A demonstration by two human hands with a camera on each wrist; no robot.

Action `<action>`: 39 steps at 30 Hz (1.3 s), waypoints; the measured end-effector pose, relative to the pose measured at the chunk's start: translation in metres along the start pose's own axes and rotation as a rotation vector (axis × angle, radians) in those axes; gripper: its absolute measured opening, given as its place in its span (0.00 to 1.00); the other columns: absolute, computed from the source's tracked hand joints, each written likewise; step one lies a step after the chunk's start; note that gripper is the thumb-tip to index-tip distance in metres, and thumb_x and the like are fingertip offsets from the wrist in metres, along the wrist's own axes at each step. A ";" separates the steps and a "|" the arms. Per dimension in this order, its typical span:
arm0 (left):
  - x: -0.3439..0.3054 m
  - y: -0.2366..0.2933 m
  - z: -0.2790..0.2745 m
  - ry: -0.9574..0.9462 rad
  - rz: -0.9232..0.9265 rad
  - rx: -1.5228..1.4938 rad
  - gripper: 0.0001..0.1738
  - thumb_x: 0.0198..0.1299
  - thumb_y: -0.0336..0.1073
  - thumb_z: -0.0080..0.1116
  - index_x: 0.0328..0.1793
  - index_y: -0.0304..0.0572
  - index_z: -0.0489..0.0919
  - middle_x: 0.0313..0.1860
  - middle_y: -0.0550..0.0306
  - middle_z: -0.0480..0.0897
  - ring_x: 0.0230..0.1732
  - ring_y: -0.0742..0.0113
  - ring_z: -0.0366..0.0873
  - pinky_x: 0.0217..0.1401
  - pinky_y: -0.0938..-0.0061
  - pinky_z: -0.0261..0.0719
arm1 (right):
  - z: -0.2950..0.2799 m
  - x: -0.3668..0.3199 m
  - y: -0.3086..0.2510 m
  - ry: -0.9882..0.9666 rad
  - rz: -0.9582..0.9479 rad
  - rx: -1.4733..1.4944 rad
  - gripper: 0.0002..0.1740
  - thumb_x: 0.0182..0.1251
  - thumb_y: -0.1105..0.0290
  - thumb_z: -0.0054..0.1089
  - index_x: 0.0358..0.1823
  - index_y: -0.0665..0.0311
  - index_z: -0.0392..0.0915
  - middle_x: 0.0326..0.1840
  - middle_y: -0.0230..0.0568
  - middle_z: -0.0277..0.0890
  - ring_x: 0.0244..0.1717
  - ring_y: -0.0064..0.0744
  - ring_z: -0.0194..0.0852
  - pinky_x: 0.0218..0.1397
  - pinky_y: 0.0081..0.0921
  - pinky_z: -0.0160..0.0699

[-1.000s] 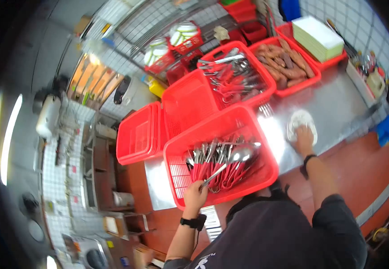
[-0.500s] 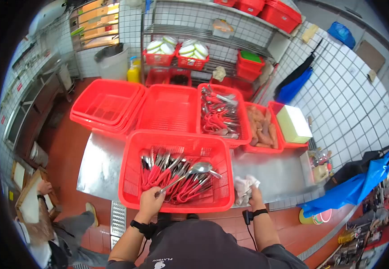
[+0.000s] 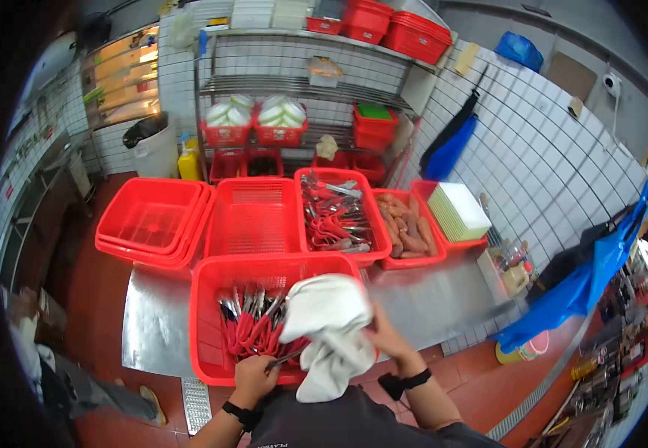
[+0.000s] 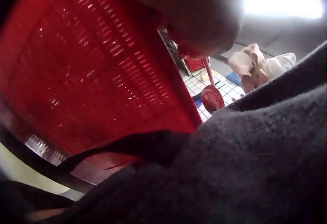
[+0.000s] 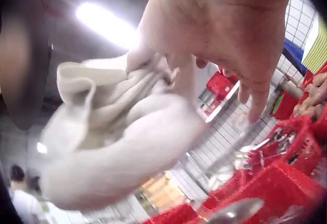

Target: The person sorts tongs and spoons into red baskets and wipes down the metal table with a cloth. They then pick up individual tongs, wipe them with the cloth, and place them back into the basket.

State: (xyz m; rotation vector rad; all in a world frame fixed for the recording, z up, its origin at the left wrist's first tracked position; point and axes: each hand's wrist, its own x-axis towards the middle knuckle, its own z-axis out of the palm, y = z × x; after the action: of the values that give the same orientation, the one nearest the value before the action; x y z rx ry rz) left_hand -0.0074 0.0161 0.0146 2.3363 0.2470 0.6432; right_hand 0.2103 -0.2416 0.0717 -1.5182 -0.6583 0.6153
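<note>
In the head view my left hand (image 3: 255,379) grips the dark handle of a large metal spoon (image 3: 286,359) at the near edge of a red basket (image 3: 203,328). The spoon's rounded bowl (image 4: 212,99) shows in the left wrist view; in the head view the cloth hides it. My right hand (image 3: 385,336) holds up a white cloth (image 3: 327,310), which hangs over the basket's right part, bunched between thumb and fingers in the right wrist view. Inside the basket, red-handled metal tongs (image 3: 253,328) lie in a heap, partly hidden by the cloth.
Behind stand an empty red basket (image 3: 257,216), stacked red baskets (image 3: 152,216), a basket of tongs (image 3: 335,213), a basket of long brownish food pieces (image 3: 409,228) and a stack of pale trays (image 3: 458,213). Another person's leg (image 3: 107,388) shows at the left.
The right hand has picked the white cloth up from the steel table and brought it left over the basket. The left hand keeps its grip on the spoon. The head view has swung round.
</note>
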 end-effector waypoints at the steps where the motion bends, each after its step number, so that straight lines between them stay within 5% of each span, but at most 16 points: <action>1: -0.004 -0.007 0.003 -0.024 -0.005 0.049 0.05 0.50 0.38 0.66 0.31 0.48 0.85 0.21 0.54 0.80 0.25 0.53 0.80 0.28 0.59 0.77 | 0.007 0.007 0.024 -0.143 -0.075 -0.279 0.48 0.59 0.60 0.72 0.77 0.63 0.55 0.76 0.54 0.55 0.77 0.43 0.53 0.79 0.38 0.52; 4: -0.006 -0.005 0.000 0.001 0.051 0.085 0.05 0.49 0.38 0.65 0.31 0.49 0.85 0.21 0.54 0.80 0.25 0.53 0.80 0.28 0.59 0.77 | 0.050 0.006 0.041 -0.050 -0.191 -0.772 0.36 0.57 0.52 0.72 0.67 0.53 0.73 0.72 0.53 0.58 0.76 0.58 0.51 0.76 0.46 0.54; 7: -0.008 -0.001 0.002 0.005 0.035 0.144 0.04 0.49 0.37 0.64 0.30 0.48 0.85 0.21 0.53 0.80 0.25 0.52 0.79 0.28 0.59 0.76 | 0.068 0.011 0.034 0.027 -0.073 -0.887 0.32 0.57 0.49 0.70 0.64 0.46 0.78 0.73 0.53 0.57 0.76 0.62 0.48 0.76 0.54 0.49; 9: -0.010 -0.005 0.007 0.044 0.059 0.166 0.04 0.49 0.37 0.65 0.30 0.47 0.85 0.21 0.53 0.80 0.25 0.52 0.79 0.29 0.59 0.77 | 0.077 0.014 0.020 0.038 -0.173 -1.132 0.29 0.57 0.52 0.70 0.61 0.47 0.79 0.73 0.52 0.58 0.74 0.64 0.50 0.75 0.56 0.51; 11: -0.014 -0.010 0.011 0.034 0.051 0.184 0.05 0.49 0.37 0.65 0.30 0.48 0.84 0.21 0.53 0.79 0.25 0.53 0.79 0.29 0.59 0.77 | 0.076 0.022 0.031 0.004 -0.255 -0.958 0.24 0.61 0.53 0.66 0.59 0.46 0.81 0.73 0.54 0.59 0.76 0.63 0.48 0.75 0.61 0.43; 20: -0.008 0.002 0.007 0.010 0.091 0.272 0.04 0.47 0.37 0.66 0.30 0.49 0.84 0.21 0.57 0.79 0.25 0.56 0.79 0.28 0.61 0.76 | 0.043 0.048 0.059 0.327 -0.202 -1.137 0.17 0.62 0.62 0.64 0.53 0.53 0.83 0.67 0.46 0.70 0.71 0.56 0.59 0.71 0.53 0.57; 22: -0.003 0.005 0.007 0.005 0.125 0.267 0.04 0.47 0.37 0.67 0.30 0.50 0.84 0.21 0.58 0.79 0.25 0.56 0.79 0.29 0.60 0.76 | 0.042 0.038 0.047 -0.059 -0.241 -0.682 0.19 0.63 0.61 0.64 0.54 0.57 0.81 0.66 0.49 0.71 0.67 0.59 0.66 0.68 0.53 0.64; 23: -0.001 0.009 0.004 0.013 0.110 0.267 0.04 0.47 0.37 0.67 0.30 0.50 0.84 0.21 0.58 0.79 0.25 0.56 0.79 0.29 0.60 0.75 | 0.047 0.031 0.039 -0.127 -0.393 -0.852 0.24 0.62 0.56 0.66 0.57 0.58 0.78 0.65 0.51 0.72 0.64 0.61 0.69 0.66 0.52 0.69; 25: 0.000 0.017 0.000 0.019 0.075 0.262 0.03 0.46 0.36 0.67 0.29 0.51 0.84 0.20 0.58 0.78 0.24 0.55 0.78 0.27 0.58 0.74 | 0.060 0.013 0.019 -0.289 -0.454 -1.002 0.37 0.58 0.45 0.68 0.67 0.50 0.72 0.71 0.49 0.65 0.73 0.58 0.59 0.74 0.59 0.53; 29: -0.006 0.010 0.004 0.089 0.181 0.242 0.05 0.43 0.34 0.68 0.28 0.51 0.83 0.19 0.58 0.77 0.21 0.55 0.76 0.25 0.59 0.72 | 0.078 0.000 0.017 -0.313 -0.473 -1.189 0.42 0.55 0.40 0.67 0.71 0.42 0.68 0.72 0.40 0.64 0.76 0.52 0.55 0.72 0.72 0.42; 35: -0.013 -0.006 0.010 0.085 0.253 0.252 0.06 0.43 0.34 0.66 0.30 0.50 0.82 0.18 0.61 0.76 0.21 0.60 0.77 0.25 0.64 0.72 | 0.051 0.019 0.045 -0.302 -0.506 -1.279 0.36 0.52 0.42 0.70 0.61 0.46 0.75 0.57 0.28 0.75 0.66 0.35 0.68 0.73 0.71 0.41; 39: -0.016 -0.008 0.013 0.117 0.225 0.291 0.06 0.44 0.35 0.66 0.30 0.51 0.82 0.18 0.61 0.76 0.21 0.61 0.77 0.25 0.65 0.73 | 0.033 0.027 0.035 -0.309 -0.499 -1.258 0.38 0.47 0.41 0.72 0.60 0.45 0.77 0.59 0.26 0.75 0.65 0.33 0.68 0.74 0.70 0.40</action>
State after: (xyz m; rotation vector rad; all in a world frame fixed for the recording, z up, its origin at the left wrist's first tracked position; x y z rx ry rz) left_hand -0.0142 0.0089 -0.0055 2.6330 0.1377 0.9071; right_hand 0.2068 -0.2005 0.0357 -2.2569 -1.8099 -0.0331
